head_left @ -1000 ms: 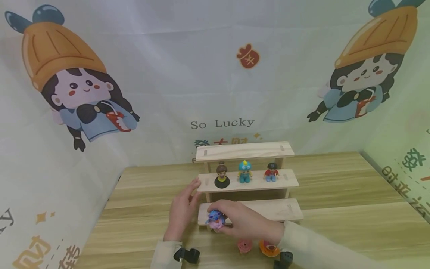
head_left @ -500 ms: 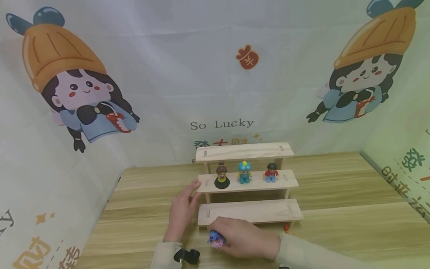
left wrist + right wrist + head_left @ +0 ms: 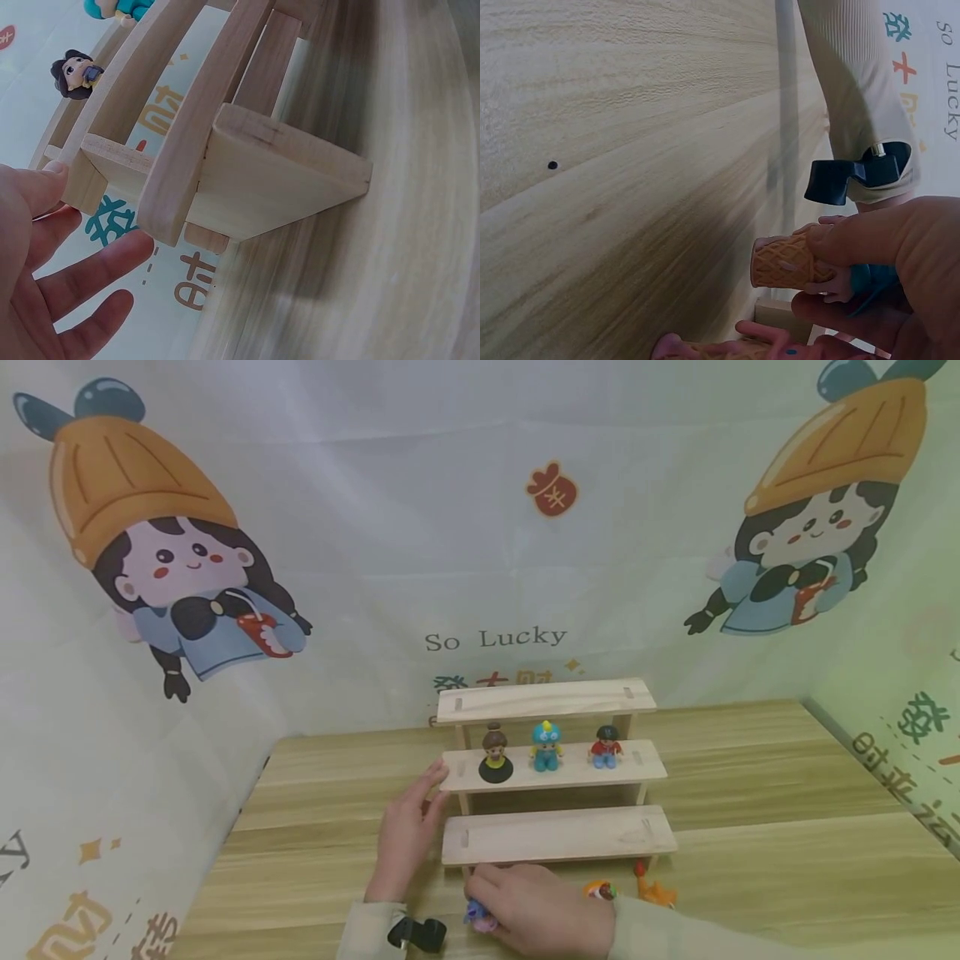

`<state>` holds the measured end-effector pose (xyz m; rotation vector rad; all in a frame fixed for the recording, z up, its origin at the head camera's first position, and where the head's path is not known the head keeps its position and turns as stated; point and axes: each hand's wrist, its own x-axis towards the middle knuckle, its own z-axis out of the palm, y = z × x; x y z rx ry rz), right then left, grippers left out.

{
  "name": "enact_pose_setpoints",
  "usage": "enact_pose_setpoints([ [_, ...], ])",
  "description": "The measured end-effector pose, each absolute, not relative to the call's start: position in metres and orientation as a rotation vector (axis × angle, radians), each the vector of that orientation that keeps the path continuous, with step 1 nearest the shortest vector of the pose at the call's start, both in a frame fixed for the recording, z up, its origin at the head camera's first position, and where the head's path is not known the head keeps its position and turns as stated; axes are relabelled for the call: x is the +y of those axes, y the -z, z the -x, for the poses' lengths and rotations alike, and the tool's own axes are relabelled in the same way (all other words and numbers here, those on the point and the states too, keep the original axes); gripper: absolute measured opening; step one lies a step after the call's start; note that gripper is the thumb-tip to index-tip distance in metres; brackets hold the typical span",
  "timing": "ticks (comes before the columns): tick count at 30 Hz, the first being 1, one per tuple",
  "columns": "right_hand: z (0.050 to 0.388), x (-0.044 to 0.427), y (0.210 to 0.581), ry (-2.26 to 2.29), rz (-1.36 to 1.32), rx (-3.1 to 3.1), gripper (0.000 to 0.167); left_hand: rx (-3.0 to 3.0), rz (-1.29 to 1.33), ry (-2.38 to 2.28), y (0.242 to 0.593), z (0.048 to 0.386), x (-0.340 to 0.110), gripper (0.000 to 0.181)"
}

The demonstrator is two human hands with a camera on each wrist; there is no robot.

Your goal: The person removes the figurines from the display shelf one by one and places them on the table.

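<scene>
Blue toy [image 3: 480, 917] in its grip, the right hand [image 3: 543, 906] has come down and back from the lowest shelf [image 3: 558, 835], so the toy is now before that shelf, low over or on the table [image 3: 330, 827]. The left hand [image 3: 405, 843], fingers spread, touches the middle shelf [image 3: 573, 766].

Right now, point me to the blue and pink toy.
In the head view, the blue and pink toy is at the bottom middle, held in the right hand, in front of the lowest shelf near its left end.
</scene>
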<state>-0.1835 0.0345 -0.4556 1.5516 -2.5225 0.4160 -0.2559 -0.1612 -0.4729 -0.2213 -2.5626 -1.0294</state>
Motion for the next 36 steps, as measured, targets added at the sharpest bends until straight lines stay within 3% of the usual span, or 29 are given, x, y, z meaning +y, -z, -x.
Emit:
enact_pose_setpoints([
  [24, 0.1830, 0.0379, 0.4633, -0.376, -1.561, -2.546, 0.022, -2.537, 0.254, 1.050, 0.4750, 0.2551, -0.1612, 0.037],
  [36, 0.1844, 0.0409, 0.4627, -0.284, -1.576, -2.576, 0.043, -2.538, 0.261, 1.054, 0.4752, 0.2557, -0.1618, 0.038],
])
